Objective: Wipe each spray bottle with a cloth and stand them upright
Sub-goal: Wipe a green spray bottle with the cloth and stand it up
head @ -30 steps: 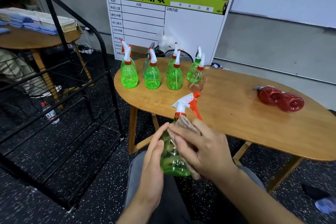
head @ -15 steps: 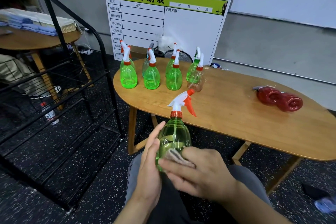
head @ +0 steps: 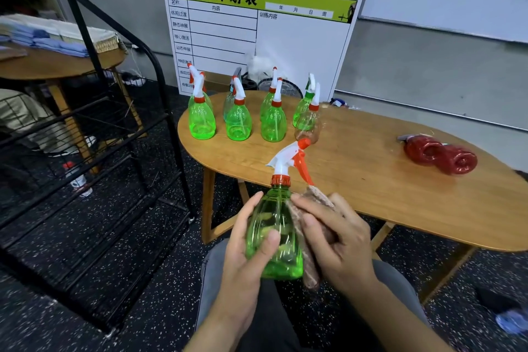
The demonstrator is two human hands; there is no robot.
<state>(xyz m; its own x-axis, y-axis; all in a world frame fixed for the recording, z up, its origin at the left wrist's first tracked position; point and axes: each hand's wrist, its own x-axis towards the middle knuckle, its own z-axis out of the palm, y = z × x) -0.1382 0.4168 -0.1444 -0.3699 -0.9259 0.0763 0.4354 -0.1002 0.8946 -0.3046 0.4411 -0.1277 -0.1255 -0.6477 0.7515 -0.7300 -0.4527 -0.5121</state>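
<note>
Wooden, oval, the table (head: 371, 180) carries upright green bottles (head: 238, 120) at its far left end and two red ones (head: 441, 155) lying at the right. Over the lap, a clear green bottle (head: 275, 233) with white head and orange trigger stands upright; the left hand (head: 243, 248) wraps it, and the right hand (head: 340, 246) presses a brownish cloth (head: 310, 240) to its side.

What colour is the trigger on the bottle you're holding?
Orange, on the held bottle's trigger, clearest in the head view.
</note>
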